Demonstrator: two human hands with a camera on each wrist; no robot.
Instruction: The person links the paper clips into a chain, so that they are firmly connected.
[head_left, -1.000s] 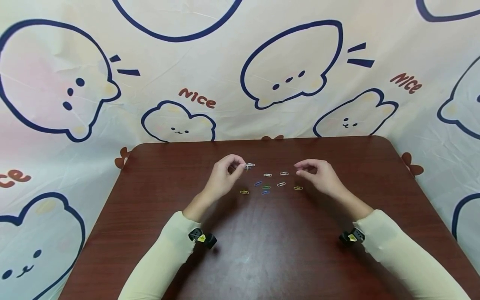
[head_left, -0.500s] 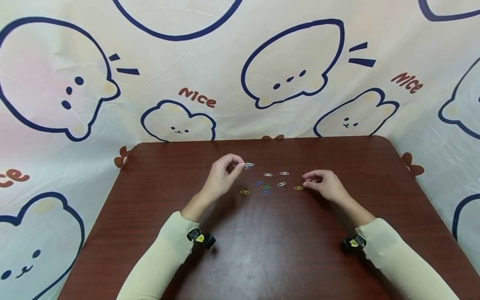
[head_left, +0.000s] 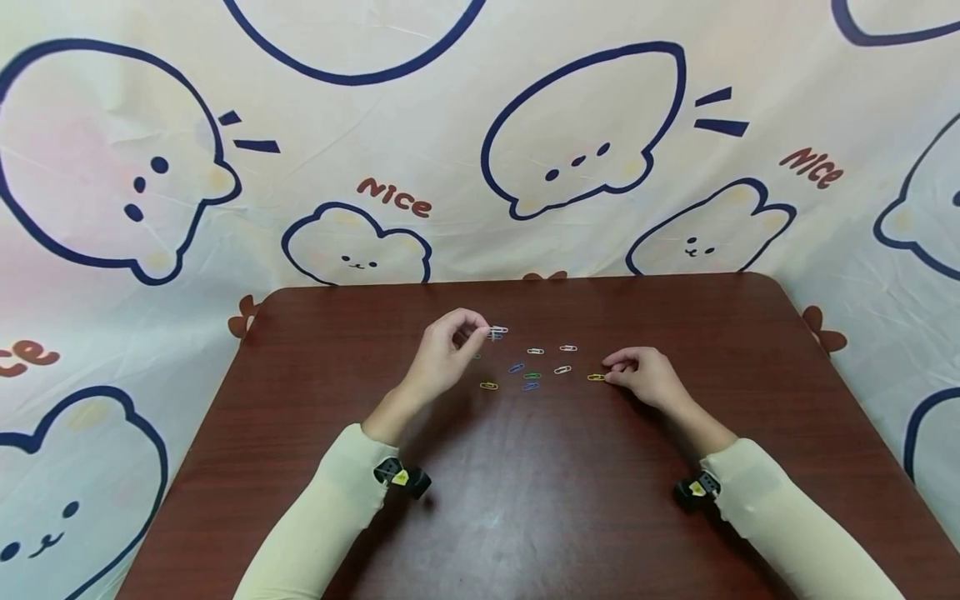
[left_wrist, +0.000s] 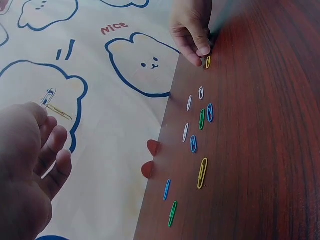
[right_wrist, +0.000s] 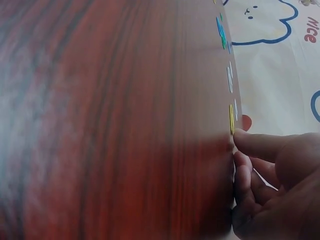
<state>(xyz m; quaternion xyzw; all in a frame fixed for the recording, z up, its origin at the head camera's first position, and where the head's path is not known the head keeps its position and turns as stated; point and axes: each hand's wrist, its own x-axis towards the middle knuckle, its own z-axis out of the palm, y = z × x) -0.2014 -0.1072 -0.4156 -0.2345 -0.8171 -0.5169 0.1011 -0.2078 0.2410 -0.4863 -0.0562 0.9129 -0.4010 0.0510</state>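
My left hand (head_left: 450, 354) is raised over the far part of the table, pinching a white paper clip (left_wrist: 48, 96) between thumb and finger. A yellow paper clip (left_wrist: 59, 111) hangs linked to that white one. On the right, my right hand (head_left: 647, 377) is low at the tabletop. Its thumb tip is right at the end of another yellow paper clip (head_left: 596, 377), while the index finger stays apart above. The same clip (right_wrist: 231, 119) shows beside the thumb in the right wrist view.
Between the hands lie loose paper clips: several white (head_left: 535, 351), blue (head_left: 517, 367), green (head_left: 532, 375) and a yellow one (head_left: 489, 386). One green clip (left_wrist: 172, 214) lies near the left hand. The brown table (head_left: 480, 500) ends at a printed curtain (head_left: 450, 150).
My right hand has come down and slightly toward me, from beside the far white clip to the yellow clip's end. The left hand has barely moved, still pinching the white clip.
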